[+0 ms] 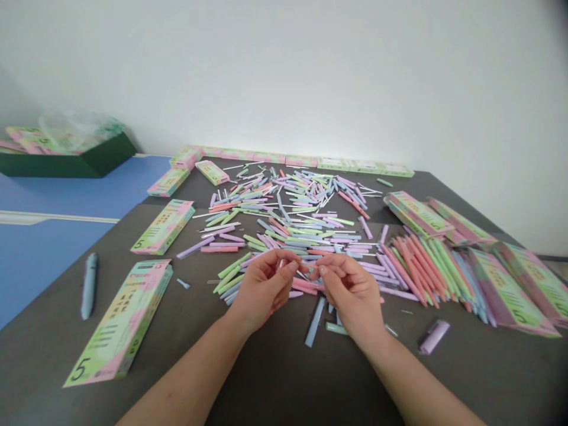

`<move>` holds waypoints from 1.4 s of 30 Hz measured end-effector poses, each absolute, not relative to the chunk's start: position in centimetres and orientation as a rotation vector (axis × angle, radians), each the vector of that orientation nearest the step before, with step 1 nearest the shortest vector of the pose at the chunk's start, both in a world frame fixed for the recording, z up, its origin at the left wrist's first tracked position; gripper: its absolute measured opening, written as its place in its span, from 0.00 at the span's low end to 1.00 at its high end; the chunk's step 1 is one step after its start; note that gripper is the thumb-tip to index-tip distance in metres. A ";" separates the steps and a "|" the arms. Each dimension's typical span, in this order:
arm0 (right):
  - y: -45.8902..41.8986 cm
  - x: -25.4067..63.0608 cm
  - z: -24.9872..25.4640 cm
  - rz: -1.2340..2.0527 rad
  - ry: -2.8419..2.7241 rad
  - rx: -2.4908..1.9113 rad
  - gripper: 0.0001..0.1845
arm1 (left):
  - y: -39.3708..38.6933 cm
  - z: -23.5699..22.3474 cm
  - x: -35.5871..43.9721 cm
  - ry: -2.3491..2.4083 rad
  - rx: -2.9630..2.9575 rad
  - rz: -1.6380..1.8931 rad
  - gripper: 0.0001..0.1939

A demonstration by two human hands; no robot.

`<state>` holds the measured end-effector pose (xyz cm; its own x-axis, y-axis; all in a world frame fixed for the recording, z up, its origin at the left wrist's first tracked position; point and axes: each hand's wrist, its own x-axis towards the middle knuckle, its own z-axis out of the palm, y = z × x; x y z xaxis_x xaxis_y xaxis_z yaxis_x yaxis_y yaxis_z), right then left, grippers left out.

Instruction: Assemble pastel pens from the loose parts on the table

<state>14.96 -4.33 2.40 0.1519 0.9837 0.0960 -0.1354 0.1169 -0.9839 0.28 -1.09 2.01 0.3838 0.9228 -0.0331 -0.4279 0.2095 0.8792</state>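
Note:
My left hand (267, 285) is closed in a pinch, with a small clear, reddish pen part (281, 264) showing between its fingers. Close beside it, the fingertips of my right hand (350, 287) are pinched together; whatever lies in them is too small to make out. Both hands meet over the front of a heap of pastel pen parts (306, 236), with barrels in purple, green, blue and coral. A blue barrel piece (315, 322) and a green piece (336, 328) lie on the dark table just below my hands.
Finished-looking pens (426, 269) lie in a colour-sorted row at right, beside several printed boxes (510, 290). More boxes (122, 322) line the left side and back edge. A thick blue pen (89, 286) and a purple cap (434, 336) lie apart. A green bin (106, 155) stands far left.

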 end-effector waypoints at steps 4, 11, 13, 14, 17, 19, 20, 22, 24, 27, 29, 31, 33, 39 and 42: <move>-4.2 15.1 2.4 1.076 -1.042 -1.097 0.05 | -1.1 2.0 0.3 0.640 0.965 1.016 0.07; -4.1 15.1 2.0 1.102 -1.041 -1.031 0.06 | -1.1 1.9 0.2 0.652 1.005 0.991 0.06; -4.2 15.2 1.9 1.098 -1.057 -1.009 0.07 | -1.0 1.8 0.0 0.654 1.042 0.973 0.07; -4.2 15.2 1.9 1.096 -1.069 -1.001 0.08 | -1.0 1.8 0.0 0.655 1.061 0.965 0.08; -4.4 15.4 1.8 1.079 -1.109 -0.987 0.07 | -1.1 1.8 -0.1 0.651 1.129 0.948 0.09; -4.5 15.5 1.9 1.054 -1.132 -0.982 0.06 | -1.1 1.8 -0.1 0.637 1.178 0.932 0.10; -4.5 15.5 1.9 1.041 -1.143 -0.985 0.06 | -1.2 1.8 0.0 0.630 1.200 0.928 0.10; -4.6 15.6 2.1 1.020 -1.174 -1.001 0.06 | -1.2 1.7 0.1 0.622 1.228 0.925 0.11; -4.6 15.6 2.3 0.994 -1.215 -1.026 0.05 | -1.3 1.7 0.1 0.637 1.252 0.930 0.11; -4.7 15.5 2.6 0.922 -1.268 -1.060 0.04 | -1.4 1.6 0.1 0.696 1.307 0.955 0.11; -4.7 15.5 2.6 0.866 -1.305 -1.088 0.03 | -1.4 1.6 0.0 0.740 1.364 0.986 0.11; -4.7 15.7 2.4 0.819 -1.351 -1.124 0.03 | -1.4 1.8 -0.1 0.791 1.444 1.021 0.10; -4.7 16.0 2.2 0.803 -1.407 -1.171 0.04 | -1.3 2.1 -0.2 0.856 1.561 1.054 0.07; -4.4 16.5 2.1 1.001 -1.477 -1.141 0.07 | -0.9 2.4 -0.3 0.925 1.802 1.062 0.04; -4.3 16.3 2.1 1.098 -1.428 -1.080 0.10 | -0.9 2.2 -0.2 0.947 1.756 1.070 0.03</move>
<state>16.34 -4.34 2.07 -0.1068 0.9775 0.1817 0.0750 0.1902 -0.9789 -0.24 -0.88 2.24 0.3469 0.8954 0.2792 0.1685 -0.3523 0.9206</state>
